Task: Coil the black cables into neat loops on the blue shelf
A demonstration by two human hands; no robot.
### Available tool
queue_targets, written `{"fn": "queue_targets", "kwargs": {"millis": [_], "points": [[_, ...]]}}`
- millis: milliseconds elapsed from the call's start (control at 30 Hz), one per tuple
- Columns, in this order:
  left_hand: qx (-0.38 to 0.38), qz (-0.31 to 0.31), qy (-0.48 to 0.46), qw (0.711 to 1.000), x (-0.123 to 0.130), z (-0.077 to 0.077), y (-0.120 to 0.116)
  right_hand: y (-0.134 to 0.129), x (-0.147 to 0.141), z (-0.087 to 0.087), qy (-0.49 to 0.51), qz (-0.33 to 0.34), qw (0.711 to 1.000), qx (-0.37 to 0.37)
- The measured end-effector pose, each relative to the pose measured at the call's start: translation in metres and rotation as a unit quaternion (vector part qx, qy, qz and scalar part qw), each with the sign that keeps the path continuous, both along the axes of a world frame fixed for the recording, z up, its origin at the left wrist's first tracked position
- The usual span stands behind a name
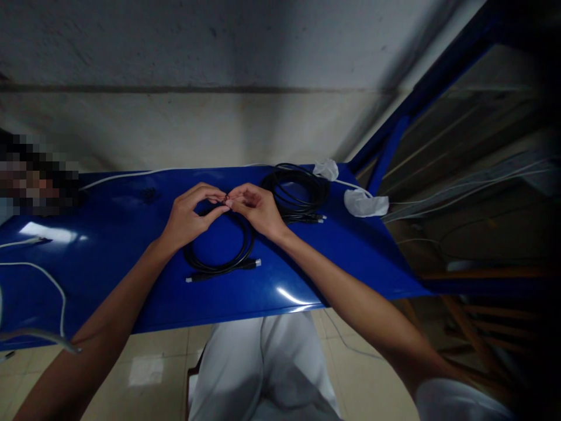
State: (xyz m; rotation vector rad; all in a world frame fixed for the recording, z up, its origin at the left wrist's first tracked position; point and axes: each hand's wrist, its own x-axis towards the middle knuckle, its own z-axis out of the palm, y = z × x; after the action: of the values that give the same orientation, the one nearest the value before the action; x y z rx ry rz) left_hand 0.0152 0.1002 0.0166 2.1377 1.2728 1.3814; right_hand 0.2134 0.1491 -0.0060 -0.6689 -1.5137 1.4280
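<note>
A coiled black cable (243,252) lies on the blue table, its two plug ends with pale metal tips pointing left and right at the near side. Over the far edge of this coil, my left hand (189,214) and my right hand (259,211) meet fingertip to fingertip. Both pinch a small thin black strip (226,199), mostly covered by the fingers; how it sits on the cable cannot be made out. Just beyond my right hand rests a larger bundle of coiled black cables (302,190), with several plug ends toward the right.
Small black pieces (149,195) lie in a loose heap left of my hands. White wrapped bundles (366,203) sit at the table's right end by a blue frame (385,149). White cables (44,270) run along the left. A wall stands behind; a person is at far left.
</note>
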Motion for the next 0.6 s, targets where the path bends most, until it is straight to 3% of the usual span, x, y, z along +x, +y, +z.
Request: {"fn": "queue_targets", "kwargs": {"millis": [433, 600], "points": [[-0.031, 0.02, -0.031, 0.999, -0.0047, -0.0065, 0.0043, 0.0016, -0.0003, -0.0039, 0.033, 0.005, 0.998, -0.044], [-0.035, -0.002, -0.038, 0.999, -0.0051, -0.0069, 0.0051, -0.0001, -0.0008, -0.0021, 0.018, 0.029, 0.999, -0.042]]}}
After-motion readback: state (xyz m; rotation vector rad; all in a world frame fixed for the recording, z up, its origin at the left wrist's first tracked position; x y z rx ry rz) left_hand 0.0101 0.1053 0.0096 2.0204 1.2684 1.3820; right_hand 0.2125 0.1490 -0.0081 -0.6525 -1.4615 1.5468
